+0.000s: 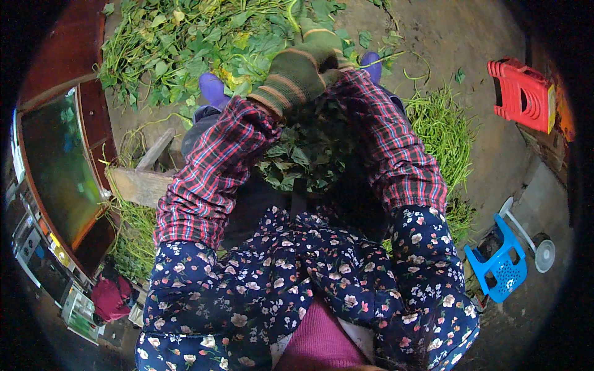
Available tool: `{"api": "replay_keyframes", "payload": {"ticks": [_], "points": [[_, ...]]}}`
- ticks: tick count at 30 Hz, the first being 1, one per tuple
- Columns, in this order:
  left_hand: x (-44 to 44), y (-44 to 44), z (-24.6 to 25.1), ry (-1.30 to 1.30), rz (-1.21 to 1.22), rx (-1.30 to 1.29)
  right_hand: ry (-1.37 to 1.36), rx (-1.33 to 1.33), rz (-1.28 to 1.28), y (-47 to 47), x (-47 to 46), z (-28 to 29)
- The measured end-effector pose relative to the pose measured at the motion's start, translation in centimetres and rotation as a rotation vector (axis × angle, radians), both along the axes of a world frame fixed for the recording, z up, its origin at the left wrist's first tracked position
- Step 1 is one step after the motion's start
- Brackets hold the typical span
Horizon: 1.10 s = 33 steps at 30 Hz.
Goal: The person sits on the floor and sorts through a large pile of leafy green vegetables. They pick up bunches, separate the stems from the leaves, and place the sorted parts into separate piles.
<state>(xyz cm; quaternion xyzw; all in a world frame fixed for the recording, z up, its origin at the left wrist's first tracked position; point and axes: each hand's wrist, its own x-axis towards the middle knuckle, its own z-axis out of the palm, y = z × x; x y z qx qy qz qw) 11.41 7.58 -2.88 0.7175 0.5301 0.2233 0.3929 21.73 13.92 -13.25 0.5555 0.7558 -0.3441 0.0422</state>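
Observation:
Both my hands wear green knitted gloves with tan stripes and meet above my lap, between my knees. My left hand reaches across in front, its fingers bent towards the other hand. Behind it my right hand is partly covered and blurred, beside a green vine stem that rises past the gloves. Whether either hand grips the stem cannot be made out. A big heap of leafy green vines lies on the ground ahead, and picked leaves lie in the shade between my legs.
A pile of thin green stalks lies at the right, near a red plastic stool and a small blue plastic chair. At the left are a wooden bench piece, more stalks and a glazed brown cabinet or door. Purple boots flank the vines.

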Motion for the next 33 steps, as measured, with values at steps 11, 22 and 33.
{"api": "replay_keyframes", "payload": {"ticks": [11,22,33], "points": [[-1.4,-1.9,-2.2,0.169,-0.021,-0.175,0.316,0.15,-0.494,0.8,0.3,1.9],[1.1,-1.3,1.2,-0.368,0.161,0.118,0.269,0.313,-0.233,2.3,0.9,4.4],[3.2,-2.1,0.7,-0.382,0.196,0.223,0.3,0.065,-0.557,2.0,1.3,5.3]]}}
